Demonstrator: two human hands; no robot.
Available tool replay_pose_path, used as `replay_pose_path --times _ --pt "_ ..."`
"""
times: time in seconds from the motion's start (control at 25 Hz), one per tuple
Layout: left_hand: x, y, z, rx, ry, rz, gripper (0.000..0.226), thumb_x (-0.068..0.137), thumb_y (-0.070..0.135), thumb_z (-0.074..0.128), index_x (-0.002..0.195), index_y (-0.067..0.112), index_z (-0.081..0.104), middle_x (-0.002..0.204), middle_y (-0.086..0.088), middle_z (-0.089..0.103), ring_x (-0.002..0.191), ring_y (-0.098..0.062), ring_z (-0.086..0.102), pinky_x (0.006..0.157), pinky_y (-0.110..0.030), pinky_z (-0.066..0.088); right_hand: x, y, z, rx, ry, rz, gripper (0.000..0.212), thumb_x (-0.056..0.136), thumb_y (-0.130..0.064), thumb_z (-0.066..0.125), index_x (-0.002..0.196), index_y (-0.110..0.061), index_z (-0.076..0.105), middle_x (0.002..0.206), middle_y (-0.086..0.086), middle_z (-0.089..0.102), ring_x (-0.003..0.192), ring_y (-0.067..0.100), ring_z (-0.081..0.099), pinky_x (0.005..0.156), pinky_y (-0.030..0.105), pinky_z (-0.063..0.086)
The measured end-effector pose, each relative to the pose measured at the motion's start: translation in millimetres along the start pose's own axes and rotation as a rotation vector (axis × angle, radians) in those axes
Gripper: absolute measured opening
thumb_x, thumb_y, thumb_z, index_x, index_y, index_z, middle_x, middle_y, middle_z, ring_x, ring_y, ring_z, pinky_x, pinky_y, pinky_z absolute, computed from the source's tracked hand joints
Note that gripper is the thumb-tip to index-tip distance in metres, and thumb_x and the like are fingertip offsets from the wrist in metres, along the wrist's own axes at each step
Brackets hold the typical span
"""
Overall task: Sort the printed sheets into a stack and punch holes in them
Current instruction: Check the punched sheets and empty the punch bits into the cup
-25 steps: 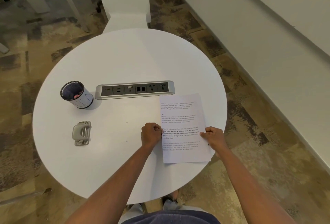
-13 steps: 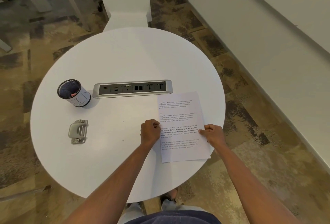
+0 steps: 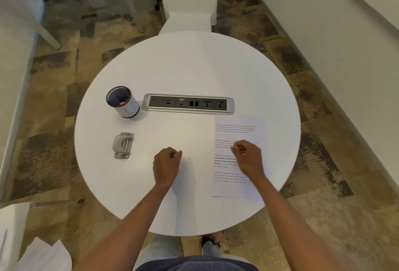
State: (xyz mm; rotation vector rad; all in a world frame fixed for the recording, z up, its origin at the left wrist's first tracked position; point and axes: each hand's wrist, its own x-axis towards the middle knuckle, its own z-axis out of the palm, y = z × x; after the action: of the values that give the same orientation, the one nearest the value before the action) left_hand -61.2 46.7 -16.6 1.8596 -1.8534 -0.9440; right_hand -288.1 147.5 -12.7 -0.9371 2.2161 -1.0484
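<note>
The printed sheets (image 3: pixel 239 128) lie flat as a stack on the right side of the round white table (image 3: pixel 187 65), text facing up. My right hand (image 3: pixel 248 156) hovers over the middle of the stack with fingers curled, holding nothing. My left hand (image 3: pixel 167 163) is over bare table to the left of the sheets, fingers loosely closed and empty. A grey metal hole punch (image 3: pixel 122 145) sits on the table's left side, well left of my left hand.
A mesh pen cup (image 3: pixel 123 102) stands at the left behind the punch. A silver socket strip (image 3: pixel 189 104) is set into the table's centre. A white chair (image 3: pixel 187 0) stands beyond the far edge. More loose paper (image 3: pixel 43 255) lies at the lower left, off the table.
Both hands have let go of the sheets. My left hand moved left off the paper's edge, and my right hand moved from the right edge to above the stack's middle.
</note>
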Motion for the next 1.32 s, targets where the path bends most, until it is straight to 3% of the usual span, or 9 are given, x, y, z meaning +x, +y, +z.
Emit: replay_pose_path --times 0.12,0.24,0.4,0.52,0.6,0.72,0.92,1.08,1.32 --pt "7.9 -38.1 -23.3 0.027 -0.005 -0.059 0.015 0.082 0.025 0.069 0.088 0.011 0.071 0.087 -0.004 0.072 0.08 -0.021 0.064 0.074 -0.031 0.048 -2.8 -26.5 54.9 0.044 -0.133 -0.054 0.016 0.081 -0.012 0.072 0.095 -0.004 0.072 0.084 0.004 0.069 0.072 0.014 0.061 0.065 0.004 0.042" --pt "16.3 -58.4 -31.9 0.033 -0.163 -0.003 0.01 0.08 0.022 0.069 0.087 0.015 0.071 0.092 -0.003 0.07 0.086 -0.022 0.065 0.079 -0.036 0.051 -0.5 -46.6 99.8 0.011 -0.233 -0.091 0.021 0.083 -0.016 0.071 0.101 -0.004 0.072 0.087 0.004 0.07 0.075 0.012 0.061 0.071 0.019 0.045" --pt "29.3 -63.7 -33.2 0.163 -0.274 0.189 0.016 0.083 0.029 0.061 0.081 0.015 0.068 0.083 0.0 0.061 0.08 -0.019 0.057 0.069 -0.035 0.047 8.6 -70.7 142.5 -0.141 -0.3 -0.147 0.024 0.087 -0.018 0.064 0.106 -0.005 0.071 0.095 0.009 0.071 0.085 0.019 0.062 0.078 0.032 0.049" --pt "35.9 -63.6 -31.7 0.229 -0.296 0.3 0.015 0.087 0.026 0.059 0.083 0.016 0.071 0.085 -0.001 0.064 0.081 -0.021 0.055 0.07 -0.036 0.045 14.4 -80.4 161.0 -0.23 -0.333 -0.181 0.018 0.089 -0.019 0.06 0.094 -0.006 0.071 0.09 0.009 0.067 0.084 0.023 0.06 0.075 0.036 0.049" --pt "38.1 -63.0 -29.7 0.288 -0.297 0.398 0.017 0.086 0.019 0.058 0.08 0.014 0.072 0.082 -0.002 0.066 0.078 -0.024 0.056 0.066 -0.037 0.043 20.4 -84.0 168.0 -0.299 -0.346 -0.209 0.02 0.09 -0.019 0.057 0.071 -0.014 0.059 0.079 0.005 0.059 0.076 0.021 0.054 0.067 0.034 0.042" --pt "39.3 -67.7 -26.6 0.38 -0.279 0.503 0.021 0.083 0.014 0.054 0.072 0.013 0.072 0.073 -0.003 0.064 0.069 -0.027 0.056 0.061 -0.035 0.041 22.8 -90.7 177.3 -0.438 -0.35 -0.257 0.03 0.092 -0.019 0.053 0.064 -0.018 0.043 0.075 0.004 0.055 0.073 0.02 0.049 0.062 0.033 0.039" --pt "36.4 -65.0 -29.4 0.452 -0.255 0.583 0.018 0.073 0.006 0.069 0.059 0.017 0.068 0.059 0.002 0.057 0.057 -0.022 0.052 0.056 -0.028 0.037 23.9 -93.9 190.8 -0.604 -0.302 -0.299 0.027 0.095 -0.014 0.047 0.075 -0.005 0.063 0.08 0.008 0.061 0.074 0.02 0.051 0.063 0.035 0.046" --pt "37.8 -59.8 -31.4 0.536 -0.316 0.634 0.025 0.059 0.0 0.076 0.052 0.018 0.06 0.054 0.003 0.053 0.053 -0.021 0.05 0.055 -0.026 0.035 26.5 -99.2 195.3 -0.676 -0.293 -0.292 0.022 0.092 -0.006 0.049 0.076 -0.004 0.064 0.077 0.01 0.063 0.071 0.021 0.055 0.064 0.037 0.052" --pt "36.8 -61.8 -33.2 0.707 -0.35 0.763 0.029 0.048 -0.007 0.074 0.059 0.014 0.057 0.055 -0.001 0.052 0.049 -0.019 0.048 0.052 -0.026 0.038 21.1 -100.7 197.7 -0.757 -0.277 -0.37 0.011 0.082 0.007 0.057 0.076 -0.001 0.061 0.076 0.013 0.062 0.068 0.025 0.056 0.058 0.037 0.049"
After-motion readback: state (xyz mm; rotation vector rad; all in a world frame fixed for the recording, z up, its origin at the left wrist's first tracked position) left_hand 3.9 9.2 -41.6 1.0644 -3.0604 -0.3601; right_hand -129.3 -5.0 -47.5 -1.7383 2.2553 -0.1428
